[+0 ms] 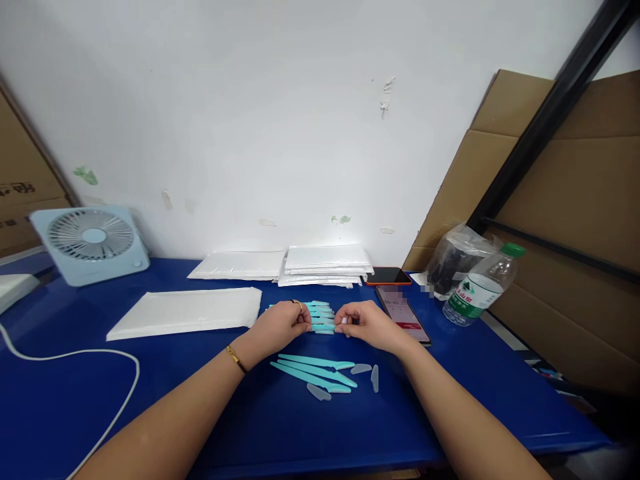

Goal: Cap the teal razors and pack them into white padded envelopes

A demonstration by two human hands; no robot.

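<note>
Turquoise slim plastic stick [323, 327] right between left hand [281, 325] and right hand [371, 325], at the near end of a tight row of matching turquoise sticks [320, 304]. Left thumb and finger pinched at one end, right ones drawn in close at the other; can't tell if actually gripping there. Packed that close, could easily get knocked out of line by one fingertip slip. Worth watching: loose translucent tapered plastic caps [361, 368] on the near side of the hands, probably light enough to get swept off by a dragging wrist.
</note>
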